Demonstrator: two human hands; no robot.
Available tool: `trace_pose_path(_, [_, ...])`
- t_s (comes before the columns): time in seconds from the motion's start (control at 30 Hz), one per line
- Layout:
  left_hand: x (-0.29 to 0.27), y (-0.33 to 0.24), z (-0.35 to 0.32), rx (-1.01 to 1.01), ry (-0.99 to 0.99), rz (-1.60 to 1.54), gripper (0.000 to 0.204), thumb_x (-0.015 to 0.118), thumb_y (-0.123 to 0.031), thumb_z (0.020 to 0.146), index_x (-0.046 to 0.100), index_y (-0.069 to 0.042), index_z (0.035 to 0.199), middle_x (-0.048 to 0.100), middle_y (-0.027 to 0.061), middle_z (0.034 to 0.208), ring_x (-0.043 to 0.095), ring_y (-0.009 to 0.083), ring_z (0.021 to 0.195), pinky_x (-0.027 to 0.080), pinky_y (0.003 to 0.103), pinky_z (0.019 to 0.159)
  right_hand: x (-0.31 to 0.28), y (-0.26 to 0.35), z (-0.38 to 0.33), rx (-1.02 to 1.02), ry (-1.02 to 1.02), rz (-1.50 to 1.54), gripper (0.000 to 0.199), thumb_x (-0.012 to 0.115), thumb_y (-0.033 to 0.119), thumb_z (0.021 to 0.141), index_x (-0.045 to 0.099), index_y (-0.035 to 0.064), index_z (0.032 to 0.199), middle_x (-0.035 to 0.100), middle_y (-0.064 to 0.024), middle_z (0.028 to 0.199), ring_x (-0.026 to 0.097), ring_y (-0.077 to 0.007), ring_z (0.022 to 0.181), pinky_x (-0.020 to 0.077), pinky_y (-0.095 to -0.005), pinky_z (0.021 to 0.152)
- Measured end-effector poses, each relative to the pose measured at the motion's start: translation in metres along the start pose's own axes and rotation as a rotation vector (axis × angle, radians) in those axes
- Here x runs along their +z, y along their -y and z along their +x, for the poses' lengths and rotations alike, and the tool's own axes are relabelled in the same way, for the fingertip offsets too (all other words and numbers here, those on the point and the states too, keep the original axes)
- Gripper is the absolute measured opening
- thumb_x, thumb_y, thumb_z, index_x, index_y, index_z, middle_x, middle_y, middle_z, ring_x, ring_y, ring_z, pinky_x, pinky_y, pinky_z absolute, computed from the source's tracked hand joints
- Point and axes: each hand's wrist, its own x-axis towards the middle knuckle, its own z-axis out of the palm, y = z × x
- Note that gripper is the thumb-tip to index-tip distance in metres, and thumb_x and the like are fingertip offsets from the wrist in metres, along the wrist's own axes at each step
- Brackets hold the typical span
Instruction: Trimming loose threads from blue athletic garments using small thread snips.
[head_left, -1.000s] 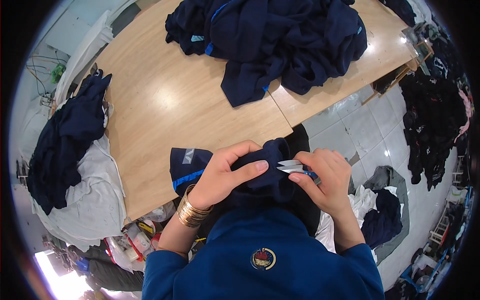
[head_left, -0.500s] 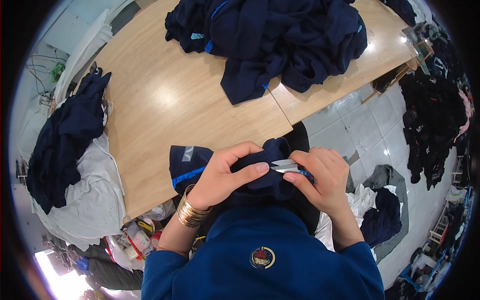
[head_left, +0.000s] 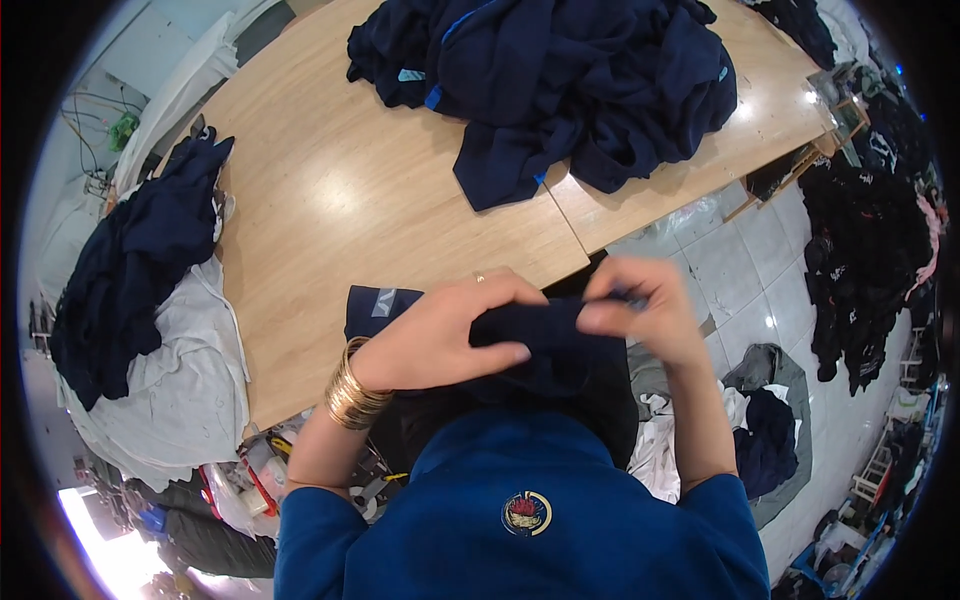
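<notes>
A dark navy garment [head_left: 540,335] is bunched up in front of my body, below the table's near edge. Its left end carries a grey reflective patch [head_left: 383,302]. My left hand [head_left: 440,335], with gold bangles on the wrist, grips the cloth, thumb and forefinger spread along it. My right hand [head_left: 640,310] is curled at the garment's right end, its fingertips by the fabric and blurred by motion. Within its fingers a small bluish part of the thread snips [head_left: 632,298] shows; the blades are hidden.
A heap of navy garments [head_left: 590,90] lies on the wooden table [head_left: 320,200]. More navy clothing [head_left: 140,260] rests on white cloth [head_left: 170,410] at the left. Black clothes [head_left: 855,260] and a white-and-navy pile [head_left: 765,440] lie on the tiled floor to the right.
The snips' blades, pointed at the cloth before, are now out of sight in my right hand. That hand has lifted slightly, and the garment is spread flatter. The view has shifted a little.
</notes>
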Motion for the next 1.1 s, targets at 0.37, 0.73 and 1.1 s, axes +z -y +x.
trace_pose_path(0.37, [-0.07,0.01,-0.035,-0.299,-0.333,-0.493,0.036,0.045,0.002,0.067,0.06,0.006,0.099,0.063,0.0055,0.084,0.057,0.0138,0.077,0.045,0.026,0.077,-0.069,0.056,-0.021,-0.109,-0.766,0.613,0.012,0.054,0.014,0.086,0.058,0.0039,0.091,0.062,-0.0059,0.086,0.061,-0.0147,0.079,0.0482,-0.0273,0.074])
trace_pose_path(0.73, [-0.065,0.034,-0.022,-0.293,-0.343,-0.683,0.028,0.045,0.0,0.066,0.062,0.007,0.087,0.061,0.0045,0.077,0.053,0.011,0.068,0.044,0.022,0.067,-0.064,0.045,-0.041,-0.021,-0.852,0.671,0.008,0.058,0.009,0.082,0.058,0.0044,0.088,0.06,-0.0034,0.079,0.06,-0.0121,0.07,0.048,-0.0249,0.067])
trace_pose_path(1.1, [-0.063,0.035,-0.021,-0.262,-0.347,-0.709,0.03,0.044,0.002,0.063,0.061,0.008,0.087,0.062,0.0067,0.078,0.054,0.012,0.067,0.045,0.022,0.066,-0.064,0.038,-0.054,-0.066,-0.725,0.652,0.009,0.055,0.013,0.086,0.057,0.0049,0.09,0.059,-0.0019,0.081,0.058,-0.0116,0.074,0.0464,-0.0241,0.071])
